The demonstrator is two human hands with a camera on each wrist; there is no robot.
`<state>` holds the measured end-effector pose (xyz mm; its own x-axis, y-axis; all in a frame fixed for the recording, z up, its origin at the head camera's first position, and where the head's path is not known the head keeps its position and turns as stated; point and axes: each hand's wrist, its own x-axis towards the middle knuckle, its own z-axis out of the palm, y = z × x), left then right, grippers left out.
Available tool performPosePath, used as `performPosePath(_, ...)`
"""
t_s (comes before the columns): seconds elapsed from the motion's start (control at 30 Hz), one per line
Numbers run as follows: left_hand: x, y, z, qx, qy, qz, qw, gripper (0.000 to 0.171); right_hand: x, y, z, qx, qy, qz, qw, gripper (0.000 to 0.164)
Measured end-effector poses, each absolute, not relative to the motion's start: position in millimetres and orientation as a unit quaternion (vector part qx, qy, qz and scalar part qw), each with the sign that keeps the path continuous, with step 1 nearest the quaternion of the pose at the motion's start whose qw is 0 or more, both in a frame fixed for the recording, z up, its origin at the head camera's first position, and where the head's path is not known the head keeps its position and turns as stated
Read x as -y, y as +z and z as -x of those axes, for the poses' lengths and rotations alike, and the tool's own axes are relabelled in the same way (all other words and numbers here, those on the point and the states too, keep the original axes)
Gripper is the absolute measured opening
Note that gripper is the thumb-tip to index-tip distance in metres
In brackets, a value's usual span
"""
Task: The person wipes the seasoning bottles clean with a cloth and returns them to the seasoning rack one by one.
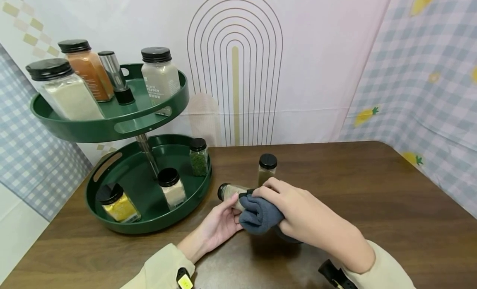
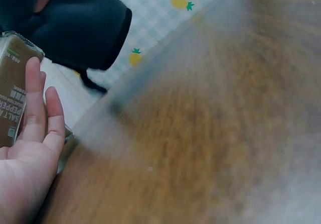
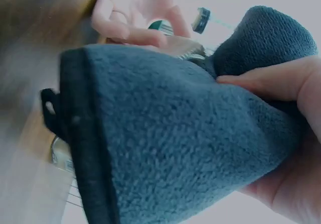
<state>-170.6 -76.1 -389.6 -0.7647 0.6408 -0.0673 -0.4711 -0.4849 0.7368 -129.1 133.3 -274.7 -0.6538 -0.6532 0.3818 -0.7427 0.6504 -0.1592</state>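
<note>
My left hand [image 1: 218, 229] holds a small clear spice jar [image 1: 238, 190] on its side, the black lid pointing left. In the left wrist view the jar [image 2: 11, 88] carries a label that reads in part "salt" and "pepper", with fingers along its side. A folded blue-grey cloth [image 1: 261, 214] is gripped by my right hand [image 1: 305, 210] at the jar's right end. Filling much of the right wrist view, the cloth [image 3: 165, 128] shows a dark hem and small loop, and hides part of the jar. Just behind the hands stands another black-lidded jar [image 1: 267, 171].
To the left is a two-tier green turntable rack. Its upper tray [image 1: 93, 131] bears large jars and a silver-and-black cylinder [image 1: 117, 78]; smaller jars sit in the lower tray [image 1: 149, 227]. Everything stands on a brown wooden table [image 1: 372, 189], with patterned cloth hanging behind.
</note>
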Motion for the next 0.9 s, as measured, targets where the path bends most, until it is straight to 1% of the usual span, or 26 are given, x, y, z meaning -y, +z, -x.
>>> performPosePath(0.17, 77.4, -391.0, 170.8, -0.380, 0.855, -0.128, 0.329, 0.039, -135.4, -276.6, 132.0, 0.896, 0.157, -0.390, 0.145, 0.060)
performPosePath(0.33, 79.0, -391.4, 170.8, -0.371, 0.856, -0.141, 0.330, 0.041, -139.6, -277.3, 135.6, 0.906, 0.130, -0.380, 0.134, 0.056)
performPosePath(0.53, 79.8, -391.2, 171.7, -0.357, 0.861, -0.148, 0.329, 0.036, -145.8, -277.6, 139.2, 0.926, 0.097, -0.355, 0.083, 0.050)
performPosePath(0.7, 81.0, -390.9, 170.9, -0.347, 0.861, -0.154, 0.339, 0.035, -150.2, -274.3, 141.6, 0.948, 0.049, -0.311, 0.043, 0.042)
performPosePath(0.77, 81.0, -390.3, 170.5, -0.345, 0.861, -0.149, 0.344, 0.035, -152.2, -271.5, 142.1, 0.953, 0.048, -0.295, 0.053, 0.040)
performPosePath(0.9, 80.2, -387.6, 170.2, -0.354, 0.859, -0.123, 0.348, 0.040, -154.2, -265.3, 139.0, 0.944, 0.092, -0.294, 0.117, 0.040)
